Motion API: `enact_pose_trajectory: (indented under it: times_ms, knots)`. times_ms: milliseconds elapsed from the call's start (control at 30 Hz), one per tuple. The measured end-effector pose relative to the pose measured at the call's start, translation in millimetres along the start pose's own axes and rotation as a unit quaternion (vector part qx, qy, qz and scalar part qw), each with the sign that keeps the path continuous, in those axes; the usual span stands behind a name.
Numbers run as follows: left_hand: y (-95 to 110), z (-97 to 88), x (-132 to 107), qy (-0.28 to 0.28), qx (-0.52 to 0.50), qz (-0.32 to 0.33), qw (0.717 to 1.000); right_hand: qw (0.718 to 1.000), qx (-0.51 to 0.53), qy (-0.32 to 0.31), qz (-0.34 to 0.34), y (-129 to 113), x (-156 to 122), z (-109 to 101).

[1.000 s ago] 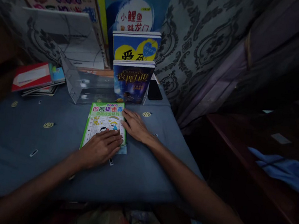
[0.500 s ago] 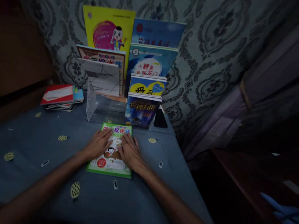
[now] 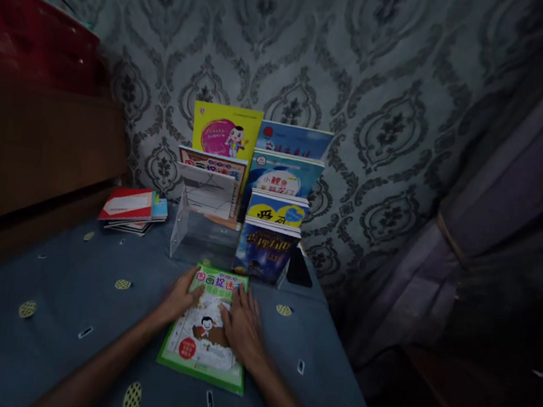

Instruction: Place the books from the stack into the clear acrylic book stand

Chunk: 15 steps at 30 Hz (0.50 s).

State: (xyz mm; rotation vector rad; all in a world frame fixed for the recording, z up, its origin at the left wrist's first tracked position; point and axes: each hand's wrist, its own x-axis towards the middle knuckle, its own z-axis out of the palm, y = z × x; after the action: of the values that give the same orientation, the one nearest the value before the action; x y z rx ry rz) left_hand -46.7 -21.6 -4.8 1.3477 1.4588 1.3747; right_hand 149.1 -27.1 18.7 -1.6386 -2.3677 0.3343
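A rectangular green-bordered paper book [image 3: 204,354] lies on the blue cloth-covered counter [image 3: 72,290], in the lower middle of the frame. The right hand [image 3: 245,326] rests on its right side, the fingers spread and released. The left hand [image 3: 180,297] touches its upper left edge; whether these fingers grasp, I cannot tell. Near the centre, a transparent plastic rack [image 3: 179,231] holds colourful books [image 3: 264,256].
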Motion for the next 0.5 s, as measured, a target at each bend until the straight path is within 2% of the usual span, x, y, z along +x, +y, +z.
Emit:
enact_pose_trajectory:
  times_ms: [133, 233, 367, 500]
  knots:
    - [4.6, -4.0, 5.9, 0.043, -0.148, -0.111, 0.982, 1.0, 0.0, 0.016, -0.004, 6.6, 1.7, 9.2]
    - [8.9, 1.9, 2.7, 0.04, -0.216, -0.169, 0.961, 0.999, 0.013, 0.04, -0.025, 14.2, 4.5, 18.0]
    - [15.1, 16.5, -4.3, 0.016, -0.275, -0.217, 0.936, 0.997, 0.061, 0.038, -0.042, 20.3, 5.6, 25.8]
    - [19.1, 20.9, -5.8, 0.032, -0.342, -0.238, 0.908, 0.98, 0.182, 0.068, -0.03, 16.3, 3.4, 31.1]
